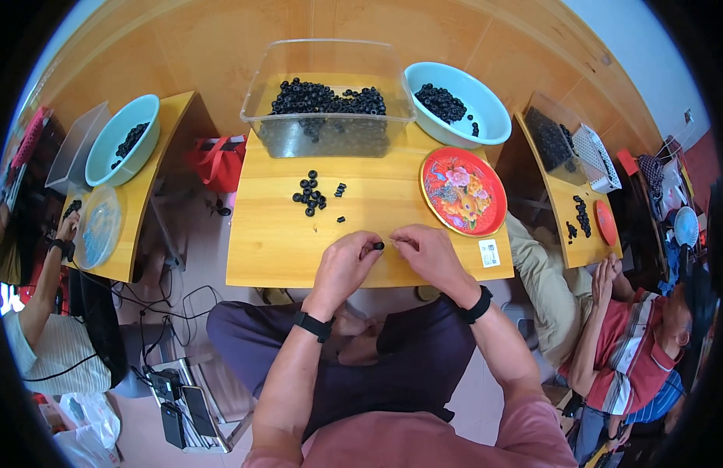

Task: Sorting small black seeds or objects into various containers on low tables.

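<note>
Head view | wooden table (275, 257) mid-frame | clear bin (328, 97) top centre | left hand (346, 265) pinches small black ring (378, 246) at fingertips, frame centre | right hand (428, 251) just right, fingers curled together, contents unclear | ring's axis too small to tell

rings (312, 193) on table (268, 249) | bin (328, 97) behind | plate (463, 191) right
</note>
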Motion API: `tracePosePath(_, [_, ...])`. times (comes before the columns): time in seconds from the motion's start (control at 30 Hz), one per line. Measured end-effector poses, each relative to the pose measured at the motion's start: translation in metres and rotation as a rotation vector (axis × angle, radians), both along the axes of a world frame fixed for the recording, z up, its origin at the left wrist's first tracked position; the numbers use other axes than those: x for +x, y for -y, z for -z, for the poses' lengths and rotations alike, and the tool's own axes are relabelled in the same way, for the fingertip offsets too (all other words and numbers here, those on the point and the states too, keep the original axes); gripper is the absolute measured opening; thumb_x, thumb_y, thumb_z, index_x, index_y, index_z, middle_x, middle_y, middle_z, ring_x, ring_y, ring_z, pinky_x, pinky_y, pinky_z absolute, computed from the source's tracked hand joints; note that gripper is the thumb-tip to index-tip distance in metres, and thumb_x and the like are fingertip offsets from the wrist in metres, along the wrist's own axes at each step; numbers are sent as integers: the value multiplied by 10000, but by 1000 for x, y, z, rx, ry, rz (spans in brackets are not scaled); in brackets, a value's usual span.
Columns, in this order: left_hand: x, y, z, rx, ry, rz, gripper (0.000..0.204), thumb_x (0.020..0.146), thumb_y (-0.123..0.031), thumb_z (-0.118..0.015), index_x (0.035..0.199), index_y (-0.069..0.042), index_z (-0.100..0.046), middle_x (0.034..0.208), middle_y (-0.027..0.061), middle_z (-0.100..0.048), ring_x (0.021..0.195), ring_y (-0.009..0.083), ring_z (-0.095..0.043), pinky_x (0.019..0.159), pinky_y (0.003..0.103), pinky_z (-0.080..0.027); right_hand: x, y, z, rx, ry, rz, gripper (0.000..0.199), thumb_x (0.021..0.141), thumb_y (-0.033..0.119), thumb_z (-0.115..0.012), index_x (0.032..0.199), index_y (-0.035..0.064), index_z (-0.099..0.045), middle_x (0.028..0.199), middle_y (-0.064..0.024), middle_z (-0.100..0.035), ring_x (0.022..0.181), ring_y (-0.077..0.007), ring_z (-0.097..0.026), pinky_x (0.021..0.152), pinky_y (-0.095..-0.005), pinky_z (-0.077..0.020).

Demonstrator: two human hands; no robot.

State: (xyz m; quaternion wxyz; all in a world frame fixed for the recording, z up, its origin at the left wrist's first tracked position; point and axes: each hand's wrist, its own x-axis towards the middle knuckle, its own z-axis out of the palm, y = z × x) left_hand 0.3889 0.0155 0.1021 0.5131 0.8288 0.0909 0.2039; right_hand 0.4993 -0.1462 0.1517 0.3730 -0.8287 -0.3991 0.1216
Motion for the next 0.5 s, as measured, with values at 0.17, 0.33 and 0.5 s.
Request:
tracePosePath(0.17, [-1, -2, -3, 10, -10, -10, 238, 872, -83, -755, 1090, -7, -698, 875, 146, -710, 759, 235, -690, 711, 326, -558, -8, -10, -10, 40, -149, 53, 129, 887, 73, -665, 976, -13, -699, 902, -194, -737, 824, -332, -735, 729, -389, -572])
tracePosePath(0.33, [-3, -4, -3, -43, 21, 30, 232, 880, -63, -747, 1102, -12, -701, 900, 145, -722, 774, 227, -699, 721, 324, -565, -4, -13, -9, 15, -204, -31, 139, 887, 75, -702, 978, -27, -677, 834, -154, -742, 758, -236, -741, 672, -339, -564])
tracePosePath(0.5, [-4, -5, -8, -108, 14, 53, 217, 881, -53, -736, 1090, -11, -695, 931, 163, -730, 832, 296, -722, 741, 365, -575, 9, -17, 5, 56, -492, 3, 133, 894, 101, -737, 925, -14, -678, 786, -90, -727, 704, -146, -708, 631, -290, -540])
